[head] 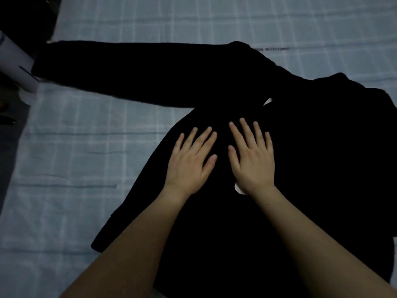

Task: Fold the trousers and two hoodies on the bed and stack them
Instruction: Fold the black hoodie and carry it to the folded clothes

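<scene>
Here's a black garment (pixel 300 168), soft and matte, spread across the near and right part of the bed (pixel 75 158). It is so dark that no seam or hood can be made out, so it is probably one of the hoodies. One long sleeve (pixel 129 72) runs straight out to the left, lying flat, with its cuff reaching the bed's left edge. The body curves down in a broad rounded shape toward the camera.

The left hand (pixel 189 166) and right hand (pixel 253 164) lie side by side on the middle of the cloth, close but not touching. Both are palm down with fingers straight and slightly spread, pressing flat and grasping nothing. A small white label (pixel 267 101) peeks out of a fold just beyond the right fingertips, and a white patch (pixel 238 188) shows at the right wrist, partly covered by it.

The bed wears a pale blue-grey sheet checked with lighter lines, faintly creased, and a short line of dark print (pixel 271 49) sits on it past the garment's far edge. At the left edge a white tube-like thing (pixel 17 61) touches or overlaps the cuff. Beyond it is dark floor (pixel 8 160).
</scene>
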